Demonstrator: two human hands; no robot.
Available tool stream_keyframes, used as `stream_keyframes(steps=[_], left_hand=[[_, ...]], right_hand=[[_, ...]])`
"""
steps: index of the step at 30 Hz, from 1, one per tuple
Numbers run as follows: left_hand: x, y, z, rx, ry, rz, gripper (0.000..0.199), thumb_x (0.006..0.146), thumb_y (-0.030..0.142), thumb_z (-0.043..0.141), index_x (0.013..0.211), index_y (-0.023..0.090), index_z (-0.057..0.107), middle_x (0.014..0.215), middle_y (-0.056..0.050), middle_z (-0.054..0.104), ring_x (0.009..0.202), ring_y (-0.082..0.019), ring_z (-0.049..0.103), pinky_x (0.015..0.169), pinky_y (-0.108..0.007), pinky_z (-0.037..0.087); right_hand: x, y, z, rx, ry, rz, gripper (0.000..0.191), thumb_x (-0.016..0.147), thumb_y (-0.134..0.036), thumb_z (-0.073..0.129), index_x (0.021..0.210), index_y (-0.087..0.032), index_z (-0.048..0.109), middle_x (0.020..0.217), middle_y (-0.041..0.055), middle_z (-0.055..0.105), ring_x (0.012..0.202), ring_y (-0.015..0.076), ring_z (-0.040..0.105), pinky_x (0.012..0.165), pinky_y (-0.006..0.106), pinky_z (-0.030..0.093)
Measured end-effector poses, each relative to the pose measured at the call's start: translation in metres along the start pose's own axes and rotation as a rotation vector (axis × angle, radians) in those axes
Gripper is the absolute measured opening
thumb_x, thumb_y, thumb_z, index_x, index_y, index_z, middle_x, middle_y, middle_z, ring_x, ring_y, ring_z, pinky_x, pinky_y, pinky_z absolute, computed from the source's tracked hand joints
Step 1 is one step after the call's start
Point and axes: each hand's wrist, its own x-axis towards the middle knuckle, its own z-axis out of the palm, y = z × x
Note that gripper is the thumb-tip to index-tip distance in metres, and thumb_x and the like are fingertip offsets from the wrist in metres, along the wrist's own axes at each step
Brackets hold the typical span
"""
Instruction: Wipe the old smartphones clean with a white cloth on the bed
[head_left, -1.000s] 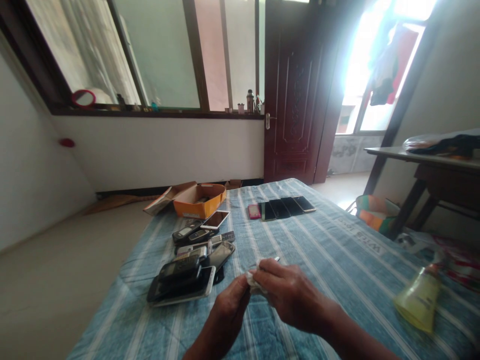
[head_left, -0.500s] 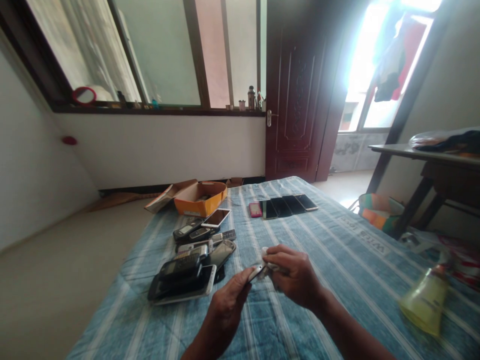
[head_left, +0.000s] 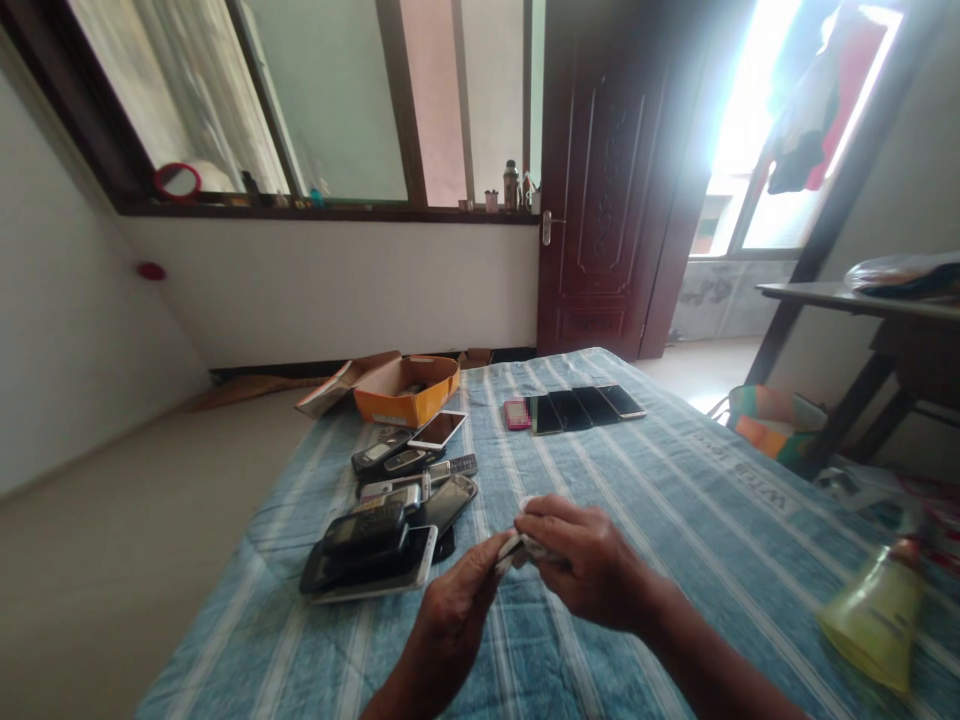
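Note:
Over the bed, my left hand (head_left: pixel 459 598) pinches a thin mobile phone (head_left: pixel 508 550) by its end, seen nearly edge-on. My right hand (head_left: pixel 592 560) is closed on a crumpled white cloth (head_left: pixel 537 549), possibly a tissue, pressed against the phone. The fingers and cloth hide most of the phone. To the left lies a pile of old phones (head_left: pixel 367 530), some with keypads, some with touchscreens. Beyond my hands several dark-screened smartphones (head_left: pixel 589 408) lie in a row, with a small pink-edged item (head_left: pixel 517 414) at its left end.
An open orange cardboard box (head_left: pixel 409 404) stands at the bed's far left. The bed has a blue striped sheet (head_left: pixel 525 650). A yellow translucent spray bottle (head_left: pixel 874 620) is at the right. Past it are a table (head_left: pixel 825 295) and a colourful bag (head_left: pixel 776 422). A dark red door (head_left: pixel 600 200) stands behind.
My right hand and the cloth have shifted slightly left along the phone, covering more of it. My left hand keeps its grip. The whole view has turned slightly.

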Motion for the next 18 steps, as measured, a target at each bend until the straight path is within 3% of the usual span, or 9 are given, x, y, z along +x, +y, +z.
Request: stream_keyframes(steps=[5, 10, 18], left_hand=[[0.000, 0.002, 0.001, -0.018, -0.038, -0.030, 0.036, 0.094, 0.022, 0.050, 0.129, 0.026, 0.053, 0.120, -0.004, 0.066, 0.107, -0.020, 0.064, 0.096, -0.028, 0.050], [0.003, 0.002, 0.004, -0.050, -0.060, -0.045, 0.037, 0.094, 0.021, 0.050, 0.131, 0.027, 0.052, 0.122, -0.002, 0.065, 0.111, -0.019, 0.062, 0.098, -0.027, 0.049], [0.032, -0.012, 0.023, -0.132, -0.088, -0.086, 0.035, 0.095, 0.025, 0.046, 0.129, 0.023, 0.054, 0.125, -0.004, 0.063, 0.114, -0.021, 0.060, 0.101, -0.035, 0.047]], right_hand=[[-0.005, 0.018, -0.008, -0.027, -0.018, -0.025, 0.031, 0.084, -0.009, 0.049, 0.110, -0.019, 0.060, 0.101, 0.0080, 0.063, 0.089, 0.0155, 0.062, 0.075, 0.024, 0.051], [-0.008, 0.020, -0.014, -0.095, -0.022, -0.071, 0.027, 0.087, -0.009, 0.045, 0.107, -0.017, 0.060, 0.101, 0.0094, 0.062, 0.090, 0.0160, 0.062, 0.075, 0.024, 0.051], [-0.002, 0.025, -0.025, -0.307, 0.027, -0.063, 0.029, 0.093, -0.010, 0.033, 0.098, -0.016, 0.061, 0.093, 0.0084, 0.060, 0.078, 0.0138, 0.058, 0.065, 0.023, 0.045]])
